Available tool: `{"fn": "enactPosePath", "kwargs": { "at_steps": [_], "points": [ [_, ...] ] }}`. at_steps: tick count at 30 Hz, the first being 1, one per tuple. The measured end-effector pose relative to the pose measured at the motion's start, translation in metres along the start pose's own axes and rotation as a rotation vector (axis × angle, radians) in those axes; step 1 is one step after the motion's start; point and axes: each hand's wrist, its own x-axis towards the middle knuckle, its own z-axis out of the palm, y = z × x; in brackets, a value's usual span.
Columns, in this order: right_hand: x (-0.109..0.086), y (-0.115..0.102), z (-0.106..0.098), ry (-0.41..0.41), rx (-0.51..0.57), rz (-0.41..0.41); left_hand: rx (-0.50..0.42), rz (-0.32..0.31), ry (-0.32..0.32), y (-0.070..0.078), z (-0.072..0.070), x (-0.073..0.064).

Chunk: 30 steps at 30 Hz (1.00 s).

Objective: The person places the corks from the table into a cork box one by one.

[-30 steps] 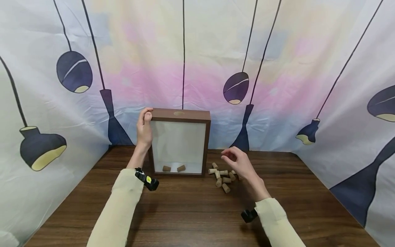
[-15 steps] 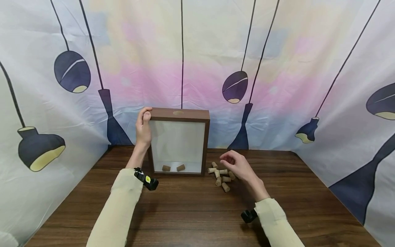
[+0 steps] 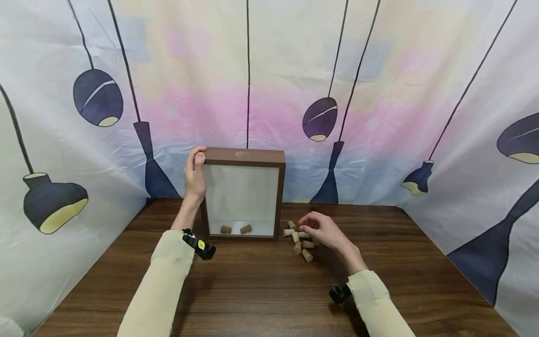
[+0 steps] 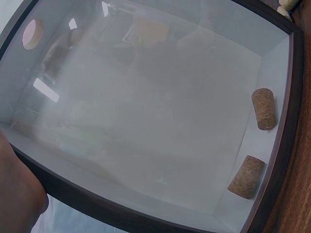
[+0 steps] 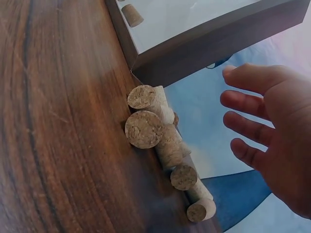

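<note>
Head view: a clear-fronted box stands upright on the bench, a round hole in its top, two corks lying inside. The left hand grips its upper left corner; the right hand, thumb and fingers apart, hangs above loose corks at right.

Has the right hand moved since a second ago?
Yes, the right hand moved down toward the corks; in the head view, its top dropped below the table's back edge.
</note>
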Motion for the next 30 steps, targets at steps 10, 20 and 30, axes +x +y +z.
{"fn": "enactPosePath", "kwargs": {
  "at_steps": [10,20,30],
  "points": [
    [-0.004,0.014,0.003,-0.073,0.014,0.029,0.003,0.008,0.005,0.001,0.001,0.000],
    [-0.007,0.024,0.005,-0.150,0.023,0.070,0.008,0.009,0.004,0.002,-0.001,-0.001],
    [-0.009,0.029,0.005,-0.178,0.025,0.065,0.005,0.013,-0.007,0.003,-0.001,-0.001]
  ]
}}
